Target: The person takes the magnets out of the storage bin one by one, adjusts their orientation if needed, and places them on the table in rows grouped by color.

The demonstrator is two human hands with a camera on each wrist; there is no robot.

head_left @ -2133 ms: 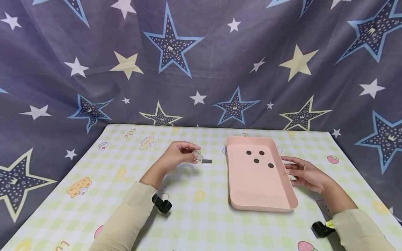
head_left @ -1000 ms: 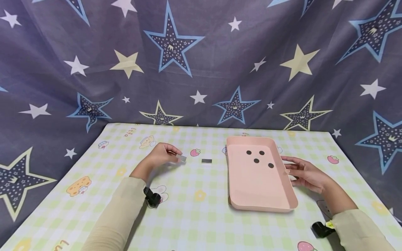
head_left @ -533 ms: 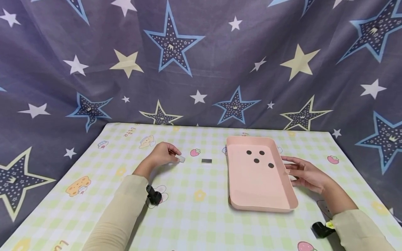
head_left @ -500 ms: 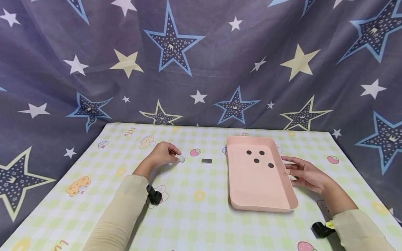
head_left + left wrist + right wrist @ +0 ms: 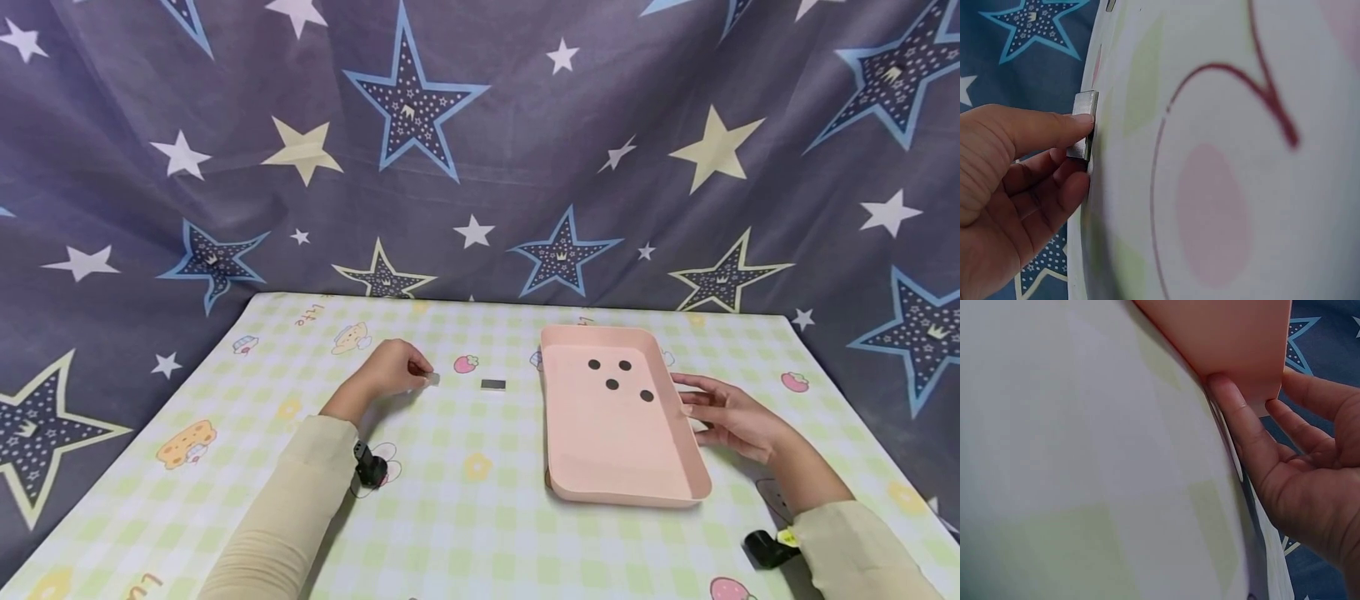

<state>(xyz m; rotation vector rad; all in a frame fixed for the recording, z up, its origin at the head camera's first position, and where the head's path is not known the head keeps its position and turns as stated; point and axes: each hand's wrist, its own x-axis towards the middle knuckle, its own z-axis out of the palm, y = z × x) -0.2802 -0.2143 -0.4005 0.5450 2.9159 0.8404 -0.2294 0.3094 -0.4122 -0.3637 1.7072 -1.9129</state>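
Observation:
My left hand (image 5: 393, 367) pinches a small silver rectangular block (image 5: 1082, 149) between thumb and fingers, low over the left-middle of the table. In the head view only a sliver of that block shows past the fingertips. A similar flat block (image 5: 493, 385), dark on top with a pale edge, lies to the right of this hand. Further right stands a shallow pink tray (image 5: 622, 450). My right hand (image 5: 738, 417) rests against the tray's right wall with its fingers spread. In the right wrist view, thumb and fingertips touch the outside of the pink wall.
Inside the tray, several black discs (image 5: 612, 384) lie toward the far end. The table wears a green checked cloth (image 5: 450, 533) with printed cartoons. Behind its far edge hangs a dark curtain (image 5: 495, 150) with stars. Small black cameras (image 5: 371, 468) sit at both wrists.
The left hand has moved left, away from the dark-topped block, carrying the silver block, which then turned in its fingers. The right hand and the tray have stayed put.

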